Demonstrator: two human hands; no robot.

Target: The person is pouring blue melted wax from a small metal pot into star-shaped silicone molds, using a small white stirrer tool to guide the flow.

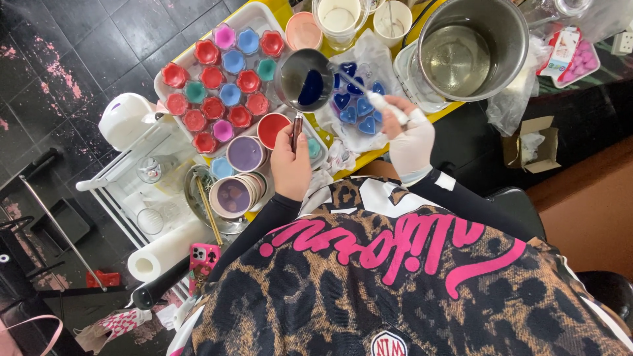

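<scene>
Pouring looks like the step in hand, read from how the things lie. At the far left a white tray [173,99] holds many small flower-shaped cups in red, blue, teal and pink, already filled. Just nearer the person stand round cups of purple [245,153] and red [271,128]. Next comes the left hand [291,163], bare, fingers wrapped tight around the handle of a small metal pouring pot [304,80], which hangs tilted above the table with dark blue liquid pooled against one side. Right of the pot lies a clear mould of blue heart shapes [359,104], several cavities already full. The right hand [410,135], in a pale glove, is pinched shut on a thin white stick [379,102] whose tip reaches over the hearts, near the pot's rim. Beyond it a large steel pot [471,49] sits on the yellow table [369,157], well apart from the mould.

By my judgement the mould is partly filled. A next move would call for a steady left wrist, the spout kept low over one cavity, and the stick guiding the thin stream so blue does not spill across the ridges between neighbouring hearts
</scene>
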